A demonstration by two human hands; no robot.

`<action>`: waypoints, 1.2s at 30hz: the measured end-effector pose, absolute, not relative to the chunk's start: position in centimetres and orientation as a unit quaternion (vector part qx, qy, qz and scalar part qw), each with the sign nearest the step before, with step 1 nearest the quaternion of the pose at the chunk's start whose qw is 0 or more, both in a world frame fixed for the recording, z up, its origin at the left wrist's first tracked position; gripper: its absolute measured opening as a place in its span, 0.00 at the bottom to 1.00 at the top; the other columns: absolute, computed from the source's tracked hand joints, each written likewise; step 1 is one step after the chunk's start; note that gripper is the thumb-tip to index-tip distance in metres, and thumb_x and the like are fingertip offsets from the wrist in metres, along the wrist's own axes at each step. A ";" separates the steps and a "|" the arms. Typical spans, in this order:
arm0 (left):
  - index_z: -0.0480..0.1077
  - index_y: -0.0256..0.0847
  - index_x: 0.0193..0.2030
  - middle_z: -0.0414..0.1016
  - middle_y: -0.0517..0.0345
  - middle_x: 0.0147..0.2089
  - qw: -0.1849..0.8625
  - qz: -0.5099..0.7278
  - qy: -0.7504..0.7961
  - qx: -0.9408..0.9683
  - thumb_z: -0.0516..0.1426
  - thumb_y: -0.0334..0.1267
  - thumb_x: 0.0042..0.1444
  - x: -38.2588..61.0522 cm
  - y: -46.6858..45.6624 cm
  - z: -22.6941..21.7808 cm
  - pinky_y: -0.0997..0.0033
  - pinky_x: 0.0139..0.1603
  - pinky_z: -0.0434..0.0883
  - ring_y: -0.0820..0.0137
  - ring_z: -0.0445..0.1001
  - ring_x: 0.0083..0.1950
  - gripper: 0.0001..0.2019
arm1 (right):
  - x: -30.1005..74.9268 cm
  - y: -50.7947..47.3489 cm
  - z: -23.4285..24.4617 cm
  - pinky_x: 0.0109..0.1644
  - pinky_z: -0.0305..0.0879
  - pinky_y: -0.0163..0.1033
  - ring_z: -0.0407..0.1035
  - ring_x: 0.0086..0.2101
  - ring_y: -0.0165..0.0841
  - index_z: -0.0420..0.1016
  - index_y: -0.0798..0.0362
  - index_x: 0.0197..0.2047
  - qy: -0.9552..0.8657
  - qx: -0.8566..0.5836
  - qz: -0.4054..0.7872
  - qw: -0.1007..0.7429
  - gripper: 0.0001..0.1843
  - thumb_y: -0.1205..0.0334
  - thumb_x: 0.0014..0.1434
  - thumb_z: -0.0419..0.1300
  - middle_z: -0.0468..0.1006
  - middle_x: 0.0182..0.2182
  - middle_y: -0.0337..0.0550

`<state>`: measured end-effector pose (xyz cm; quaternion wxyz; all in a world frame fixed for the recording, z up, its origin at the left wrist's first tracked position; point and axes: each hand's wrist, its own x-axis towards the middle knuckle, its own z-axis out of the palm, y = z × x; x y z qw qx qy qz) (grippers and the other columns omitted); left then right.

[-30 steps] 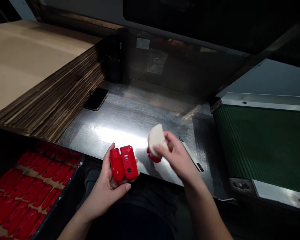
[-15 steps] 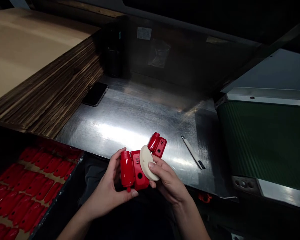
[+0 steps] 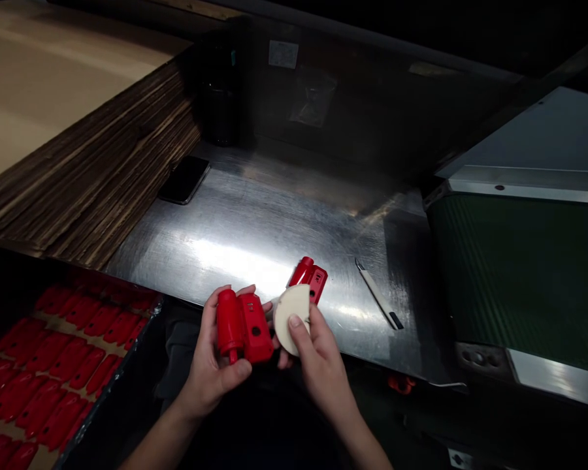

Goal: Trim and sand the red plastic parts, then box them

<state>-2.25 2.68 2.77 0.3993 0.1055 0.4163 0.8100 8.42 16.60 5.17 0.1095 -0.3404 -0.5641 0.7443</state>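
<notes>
My left hand (image 3: 206,362) is wrapped round a glossy red plastic housing (image 3: 257,326), which has a cylinder on its left side and a flat block with a round hole on its right. Between the thumb and fingers of my right hand (image 3: 318,356) is a cream half-round pad (image 3: 291,313), its rounded edge toward the red part. The material of the pad I cannot make out. A second red housing (image 3: 304,271) lies on the metal table just beyond the pad, partly covered by it. To the right rests a white-handled craft knife (image 3: 378,294).
A tall stack of cardboard sheets (image 3: 93,156) stands at the left, with a black phone (image 3: 185,179) beside it. Below it, a box (image 3: 108,385) holds rows of red parts. A green conveyor belt (image 3: 529,274) borders the metal table (image 3: 255,196) on the right.
The red housing in my left hand has shifted left and turned a little, away from the pad. My right hand has tilted the pad so its flat face shows more.
</notes>
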 end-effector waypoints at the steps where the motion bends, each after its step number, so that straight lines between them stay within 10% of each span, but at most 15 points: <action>1: 0.56 0.59 0.74 0.54 0.44 0.82 0.389 0.814 0.420 0.097 0.75 0.45 0.56 -2.3 2.8 2.9 0.45 0.68 0.76 0.41 0.67 0.76 0.45 | 8.8 16.5 5.4 0.33 0.71 0.33 0.72 0.26 0.30 0.68 0.51 0.58 -0.617 -0.348 0.695 0.121 0.25 0.38 0.75 0.58 0.79 0.31 0.38; 13: 0.56 0.61 0.70 0.49 0.48 0.84 0.332 0.800 0.495 0.072 0.76 0.38 0.54 -2.3 3.7 2.9 0.56 0.66 0.79 0.47 0.71 0.73 0.45 | 8.1 14.3 6.5 0.22 0.62 0.40 0.79 0.21 0.42 0.67 0.55 0.56 -0.892 -0.244 0.326 0.194 0.12 0.59 0.77 0.50 0.82 0.27 0.41; 36: 0.56 0.63 0.69 0.49 0.48 0.83 0.314 0.800 0.504 0.082 0.78 0.44 0.50 -2.6 4.1 2.8 0.53 0.66 0.78 0.46 0.73 0.72 0.47 | 8.2 14.7 6.8 0.20 0.56 0.41 0.75 0.17 0.42 0.68 0.53 0.50 -0.901 -0.242 0.335 0.132 0.10 0.60 0.74 0.48 0.78 0.21 0.38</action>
